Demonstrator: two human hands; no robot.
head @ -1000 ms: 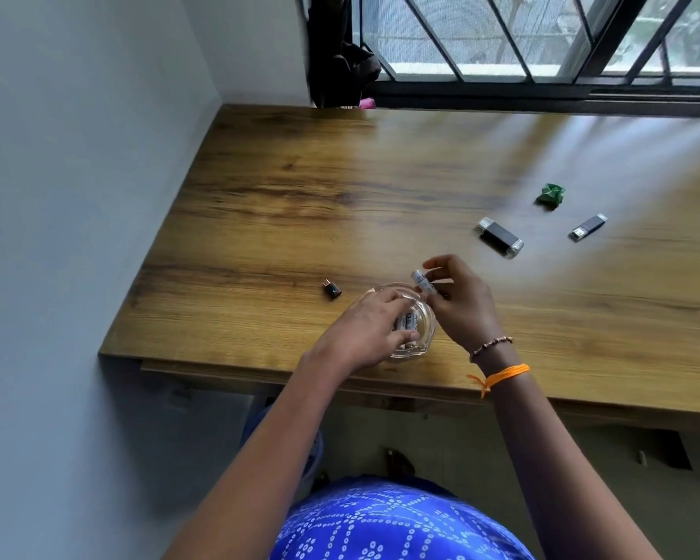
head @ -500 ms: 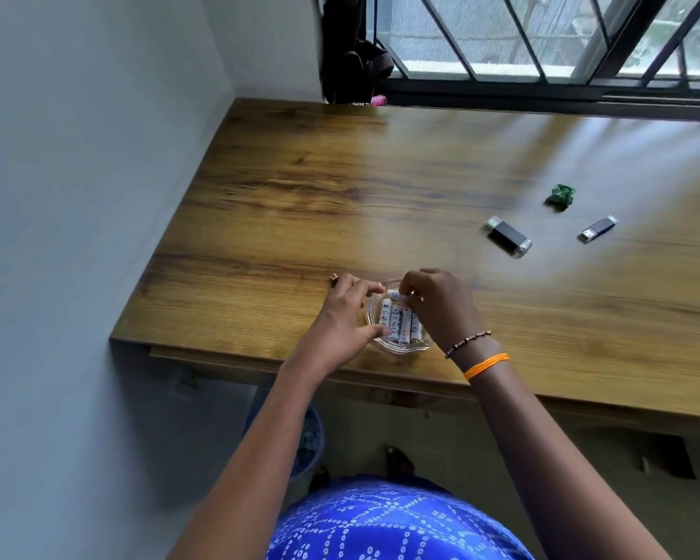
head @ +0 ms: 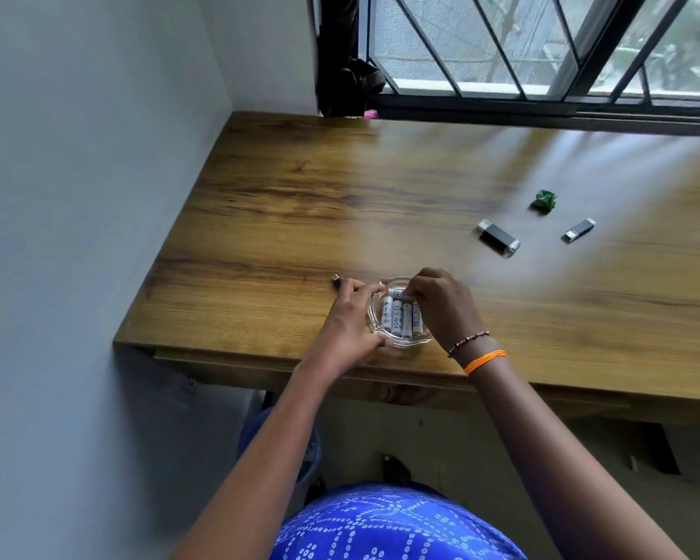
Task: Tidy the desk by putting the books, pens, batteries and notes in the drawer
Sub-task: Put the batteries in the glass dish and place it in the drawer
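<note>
A small clear glass dish (head: 401, 342) sits near the front edge of the wooden desk (head: 300, 220). Several white batteries (head: 399, 319) lie side by side in it. My left hand (head: 350, 323) grips the dish's left rim. My right hand (head: 441, 307) reaches in from the right, its fingertips pinching one battery (head: 397, 293) that lies crosswise at the far end of the dish.
A tiny black adapter (head: 336, 280) lies just left of my left hand. Further right lie two USB sticks (head: 498, 238) (head: 579, 230) and a crumpled green paper (head: 545, 201). A wall bounds the desk on the left, a barred window (head: 542, 46) at the back.
My right hand has lowered the battery it held above the desk into the dish. My left hand shifted from covering the dish to gripping its left rim.
</note>
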